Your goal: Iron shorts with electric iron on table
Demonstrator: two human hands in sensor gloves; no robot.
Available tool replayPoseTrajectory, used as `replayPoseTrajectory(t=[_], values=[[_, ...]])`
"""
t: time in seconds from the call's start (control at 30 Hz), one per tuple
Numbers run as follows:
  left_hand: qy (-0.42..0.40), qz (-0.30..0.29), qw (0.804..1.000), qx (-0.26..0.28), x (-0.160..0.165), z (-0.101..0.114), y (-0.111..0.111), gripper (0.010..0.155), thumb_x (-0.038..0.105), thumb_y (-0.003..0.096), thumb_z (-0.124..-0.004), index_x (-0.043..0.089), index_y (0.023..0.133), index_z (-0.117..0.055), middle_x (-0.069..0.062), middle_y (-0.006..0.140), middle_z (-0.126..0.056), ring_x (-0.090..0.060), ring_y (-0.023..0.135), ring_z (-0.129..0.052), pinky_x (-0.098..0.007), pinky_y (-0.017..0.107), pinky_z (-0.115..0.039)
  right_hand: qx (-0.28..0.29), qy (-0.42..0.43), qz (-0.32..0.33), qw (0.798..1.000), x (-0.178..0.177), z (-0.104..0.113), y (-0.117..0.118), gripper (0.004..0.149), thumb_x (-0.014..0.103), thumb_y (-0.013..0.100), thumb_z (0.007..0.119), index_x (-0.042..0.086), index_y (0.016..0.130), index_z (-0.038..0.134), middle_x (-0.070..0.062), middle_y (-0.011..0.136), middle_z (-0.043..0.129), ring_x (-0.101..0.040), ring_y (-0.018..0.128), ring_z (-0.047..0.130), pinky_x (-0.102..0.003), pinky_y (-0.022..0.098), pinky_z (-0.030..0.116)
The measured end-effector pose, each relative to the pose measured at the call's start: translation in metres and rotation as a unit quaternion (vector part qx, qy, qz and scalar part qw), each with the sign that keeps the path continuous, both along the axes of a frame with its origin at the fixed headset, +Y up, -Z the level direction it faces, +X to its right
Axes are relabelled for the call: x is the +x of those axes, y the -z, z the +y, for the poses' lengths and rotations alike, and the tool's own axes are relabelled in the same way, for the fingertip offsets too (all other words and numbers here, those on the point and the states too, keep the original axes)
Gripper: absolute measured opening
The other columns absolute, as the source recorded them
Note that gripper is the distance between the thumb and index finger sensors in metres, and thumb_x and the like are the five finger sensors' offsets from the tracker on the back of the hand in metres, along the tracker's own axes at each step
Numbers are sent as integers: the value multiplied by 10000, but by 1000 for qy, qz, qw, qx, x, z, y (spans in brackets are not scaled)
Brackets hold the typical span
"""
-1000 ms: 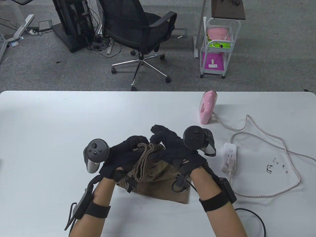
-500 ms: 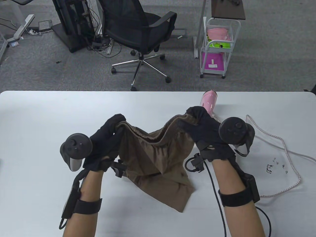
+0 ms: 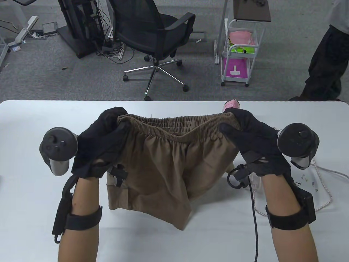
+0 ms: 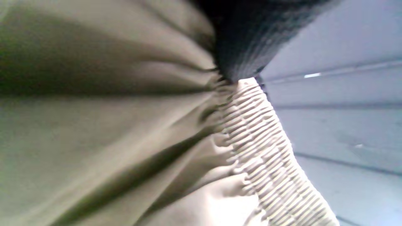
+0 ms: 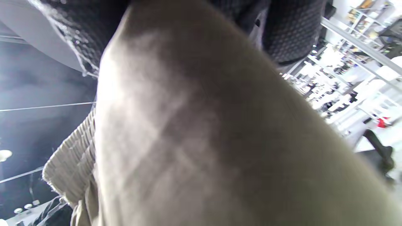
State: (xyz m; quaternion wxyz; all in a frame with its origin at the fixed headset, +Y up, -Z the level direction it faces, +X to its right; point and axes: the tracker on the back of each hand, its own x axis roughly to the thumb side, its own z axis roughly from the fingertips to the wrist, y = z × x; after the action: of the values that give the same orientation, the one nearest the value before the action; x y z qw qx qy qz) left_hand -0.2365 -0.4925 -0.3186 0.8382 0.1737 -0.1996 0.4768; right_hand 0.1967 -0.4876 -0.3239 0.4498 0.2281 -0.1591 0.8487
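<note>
Brown shorts (image 3: 163, 169) with a gathered elastic waistband hang spread between my two hands above the white table (image 3: 41, 114). My left hand (image 3: 109, 128) grips the waistband's left end. My right hand (image 3: 240, 125) grips its right end. The legs hang down and the hems reach the table. The pink electric iron (image 3: 231, 104) stands at the back right, mostly hidden behind my right hand. The left wrist view shows the brown fabric (image 4: 110, 141) and ribbed waistband up close. The right wrist view is filled by the same fabric (image 5: 204, 141).
The iron's braided cord (image 3: 323, 188) loops on the table at the right, near small dark bits (image 3: 305, 181). Beyond the table stand a black office chair (image 3: 152, 30) and a white cart (image 3: 241, 51). A person's legs (image 3: 327, 60) show at the far right.
Both hands lifted the bunched shorts off the table, moved apart and away from me, and stretched the waistband wide. A person's legs entered at the far right.
</note>
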Motion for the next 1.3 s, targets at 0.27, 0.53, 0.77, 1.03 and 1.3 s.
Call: replayPoseTrajectory(t=[0.27, 0.53, 0.77, 1.03, 1.3], values=[[135, 104, 984, -58, 21, -17, 80, 498, 302, 530, -866, 318, 986, -666, 71, 995, -853, -263, 881, -938, -648, 723, -654, -109, -43, -32, 993, 3, -28, 78, 454, 357, 580, 879, 356, 992, 688, 15, 917, 837, -267, 832, 914, -677, 669, 630], [93, 217, 972, 17, 17, 9, 115, 488, 368, 582, -787, 480, 989, -543, 234, 1106, -697, -233, 1109, -718, -663, 825, -495, -76, 86, -41, 992, -14, 0, 113, 430, 332, 623, 835, 473, 979, 640, -8, 1147, 580, -369, 1079, 607, -725, 732, 454], [24, 158, 977, 140, -14, 4, 70, 476, 315, 549, -807, 470, 947, -596, 118, 1081, -718, -326, 1071, -705, -705, 786, -456, 64, 70, -4, 995, -24, 0, 77, 428, 343, 567, 872, 508, 920, 696, 13, 1147, 575, -400, 1095, 536, -746, 716, 437], [150, 69, 985, 52, -48, -81, 17, 472, 288, 524, -839, 442, 932, -660, 70, 1032, -794, -337, 1018, -787, -720, 763, -504, 9, -109, 46, 993, -37, -85, 36, 438, 359, 537, 900, 467, 922, 719, 47, 891, 843, -326, 976, 769, -744, 690, 508], [309, -14, 945, -109, -64, -181, -30, 470, 283, 508, -863, 437, 920, -698, 60, 1004, -844, -344, 1004, -810, -725, 757, -514, -84, -285, 123, 947, -70, -183, -16, 442, 386, 548, 876, 459, 950, 707, 25, 968, 797, -356, 1006, 724, -744, 691, 499]])
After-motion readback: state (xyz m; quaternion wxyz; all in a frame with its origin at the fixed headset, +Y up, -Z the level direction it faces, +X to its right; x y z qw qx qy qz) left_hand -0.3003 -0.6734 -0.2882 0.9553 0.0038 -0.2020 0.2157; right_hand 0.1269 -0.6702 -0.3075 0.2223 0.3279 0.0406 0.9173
